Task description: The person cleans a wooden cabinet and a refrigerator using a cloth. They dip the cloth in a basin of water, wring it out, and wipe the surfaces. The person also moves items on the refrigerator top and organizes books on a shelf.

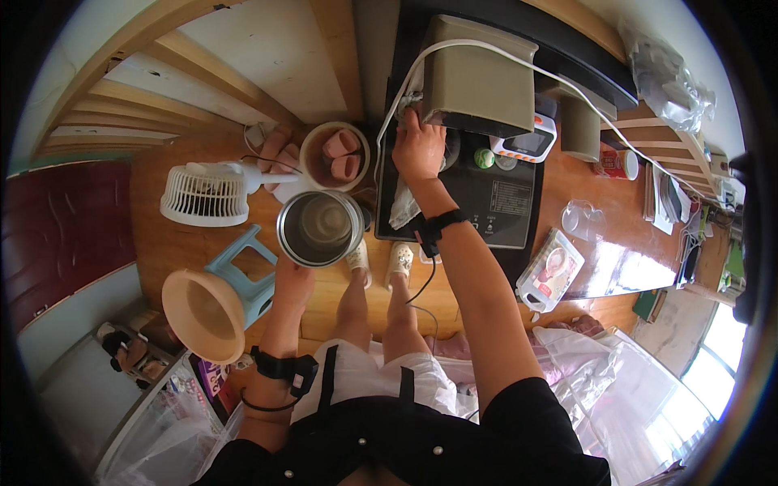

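My left hand [293, 279] grips the near side of a round metal pot [356, 223], whose wide mouth faces up and shows a bare grey inside. It is held above the floor, left of a black countertop [506, 190]. My right hand [419, 147] reaches over the countertop's left edge, fingers closed on a crumpled whitish cloth [405, 206] that runs along that edge. Just beyond the fingers stands a beige box-shaped container [478, 85]. Part of the cloth is hidden under the hand and wrist.
A white cable [442, 46] arches over the beige container. On the countertop are a small green round object [484, 158] and a white-orange device [531, 142]. A white fan [207, 194], a bin with pink slippers [334, 158], a blue stool [243, 271] and a peach basin [203, 316] stand left.
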